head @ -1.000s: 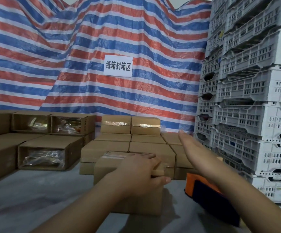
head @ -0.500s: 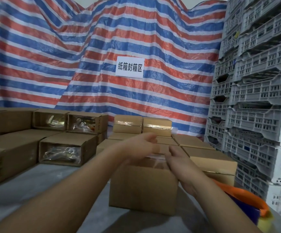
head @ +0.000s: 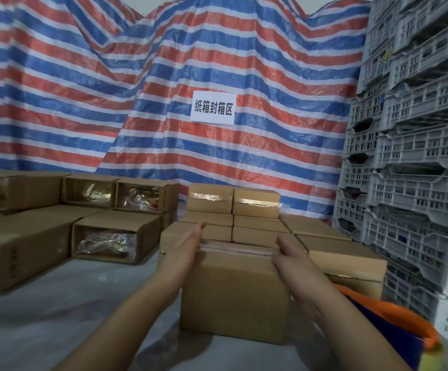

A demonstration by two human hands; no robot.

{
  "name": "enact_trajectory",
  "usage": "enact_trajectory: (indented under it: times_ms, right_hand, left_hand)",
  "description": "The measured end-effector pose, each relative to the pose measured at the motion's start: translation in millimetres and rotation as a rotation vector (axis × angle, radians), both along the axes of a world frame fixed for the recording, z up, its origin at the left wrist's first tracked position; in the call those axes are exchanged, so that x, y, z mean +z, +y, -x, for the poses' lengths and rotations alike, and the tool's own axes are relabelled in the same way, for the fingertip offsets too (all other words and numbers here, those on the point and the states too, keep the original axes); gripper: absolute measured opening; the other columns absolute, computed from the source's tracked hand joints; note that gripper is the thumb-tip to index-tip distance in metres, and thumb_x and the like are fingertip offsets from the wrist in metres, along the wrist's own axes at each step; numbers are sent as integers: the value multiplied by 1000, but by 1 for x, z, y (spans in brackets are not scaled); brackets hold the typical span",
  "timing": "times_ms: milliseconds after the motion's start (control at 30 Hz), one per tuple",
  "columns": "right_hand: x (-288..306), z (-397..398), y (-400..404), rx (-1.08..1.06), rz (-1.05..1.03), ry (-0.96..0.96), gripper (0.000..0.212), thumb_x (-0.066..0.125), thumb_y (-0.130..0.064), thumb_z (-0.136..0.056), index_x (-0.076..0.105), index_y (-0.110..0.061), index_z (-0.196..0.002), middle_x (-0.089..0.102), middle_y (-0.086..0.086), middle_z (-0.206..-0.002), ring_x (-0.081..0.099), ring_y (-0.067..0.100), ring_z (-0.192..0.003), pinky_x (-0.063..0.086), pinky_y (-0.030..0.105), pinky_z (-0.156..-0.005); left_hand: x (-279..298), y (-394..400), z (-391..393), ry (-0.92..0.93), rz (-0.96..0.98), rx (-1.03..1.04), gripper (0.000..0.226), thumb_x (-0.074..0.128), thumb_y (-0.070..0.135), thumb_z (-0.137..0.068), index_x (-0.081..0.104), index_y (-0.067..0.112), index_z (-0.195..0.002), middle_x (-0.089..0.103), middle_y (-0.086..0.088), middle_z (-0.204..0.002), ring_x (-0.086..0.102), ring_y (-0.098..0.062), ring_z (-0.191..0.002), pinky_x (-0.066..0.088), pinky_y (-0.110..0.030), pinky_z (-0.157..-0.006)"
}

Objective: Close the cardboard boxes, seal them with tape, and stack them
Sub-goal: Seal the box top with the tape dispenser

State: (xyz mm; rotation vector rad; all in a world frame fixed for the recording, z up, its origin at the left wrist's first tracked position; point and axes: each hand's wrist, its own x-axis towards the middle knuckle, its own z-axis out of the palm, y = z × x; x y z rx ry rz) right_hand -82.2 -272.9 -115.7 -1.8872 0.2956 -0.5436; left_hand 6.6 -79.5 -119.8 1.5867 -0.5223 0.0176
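Box in hand: plain brown cardboard box (head: 235, 293), rectangular, matte, flaps down; a pale glossy strip runs along its top edge. It stands on the grey table (head: 57, 303), front and centre, just before the stacked boxes.
Left hand: left hand (head: 184, 254) flat against the box's left side, fingers straight and together, pointing forward.
Right hand: right hand (head: 294, 261) flat against the box's right side, fingers straight; the box sits clamped between the two palms.
Stacked boxes: sealed cardboard boxes (head: 233, 207) in tiers behind, shiny clear tape across their fronts.
Open boxes: long cartons (head: 115, 236) at left, ends open, crinkled clear plastic inside.
Backdrop: woven tarp (head: 137, 89), red, blue and white stripes, wrinkled.
Sign: white paper sign (head: 213, 108) on the tarp, black print reading 纸箱封箱区.
Crates: grey slotted plastic crates (head: 410, 156) piled high at right.
Lower right: orange and dark blue object (head: 394, 322), curved; kind unclear.
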Motion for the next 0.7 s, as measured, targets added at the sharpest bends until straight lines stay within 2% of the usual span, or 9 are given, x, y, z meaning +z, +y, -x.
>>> enact_trajectory:
  times_ms: [100, 167, 267, 333, 433, 500, 567, 633, 700]
  right_hand:
    - [-6, 4, 4, -2, -102, -8, 54, 47, -28, -105, 29, -34, -156, 37, -1, -156, 49, 17, -115, 47, 32, -86]
    - [-11, 8, 9, 9, -267, -14, 56, 49, -42, -103, 30, -39, -155, 39, 1, -154, 50, 20, -112, 48, 42, -92]
    - [-20, 12, 14, 22, -405, 21, 71, 49, -65, -91, 26, -44, -154, 39, 8, -151, 48, 30, -118, 44, 51, -100]
    - [-29, 16, 14, 51, -344, 37, 91, 55, -70, -75, 18, -48, -154, 36, 7, -153, 46, 30, -124, 46, 47, -94]
    - [-40, 24, 9, 169, -138, 30, 111, 77, -53, -65, 8, -52, -152, 43, -7, -146, 45, 16, -127, 43, 40, -102]
    - [-44, 27, 7, 218, -10, 47, 108, 78, -45, -74, 5, -49, -153, 46, -21, -130, 44, -3, -112, 42, 23, -91]
    - [-47, 27, 6, 183, 48, 25, 100, 74, -44, -82, 3, -47, -154, 44, -25, -125, 43, -8, -105, 37, 12, -80]
    - [-44, 29, 8, 131, 48, -36, 97, 73, -48, -80, 9, -47, -152, 48, -21, -127, 46, -6, -107, 40, 13, -79]
    - [-32, 34, 9, 37, 44, -154, 90, 71, -60, -67, 26, -49, -144, 57, -19, -121, 55, -7, -100, 46, 9, -70]
  left_hand:
    - [-11, 3, 3, 39, 11, -2, 56, 39, 65, -90, 38, 47, -144, 37, 4, -154, 38, -18, -135, 28, -45, -115]
    - [-17, 6, 8, 91, 2, -11, 78, 41, 73, -75, 32, 46, -147, 32, 3, -157, 33, -21, -140, 25, -47, -117]
    - [-31, 12, 17, 162, -3, -43, 83, 49, 70, -68, 31, 47, -146, 40, 4, -147, 43, -10, -121, 35, -33, -100]
    - [-39, 16, 23, 212, 3, -76, 71, 53, 70, -65, 37, 53, -133, 48, 8, -129, 47, -1, -101, 40, -30, -90]
    - [-45, 17, 21, 143, -19, -64, 66, 49, 71, -66, 35, 56, -130, 52, 14, -118, 47, 6, -94, 40, -23, -81]
    - [-46, 14, 23, 108, -3, -23, 66, 47, 68, -69, 35, 53, -133, 51, 16, -113, 47, -1, -97, 37, -28, -89]
    - [-42, 9, 29, 96, 49, 12, 65, 48, 66, -70, 42, 48, -132, 53, 20, -108, 49, -7, -102, 38, -32, -95]
    - [-32, 4, 37, 84, 122, 57, 54, 50, 62, -73, 52, 43, -124, 53, 24, -102, 52, -5, -98, 43, -32, -87]
    - [-11, -1, 44, 40, 164, 105, 39, 50, 64, -72, 57, 42, -104, 52, 25, -98, 50, 2, -89, 42, -31, -73]
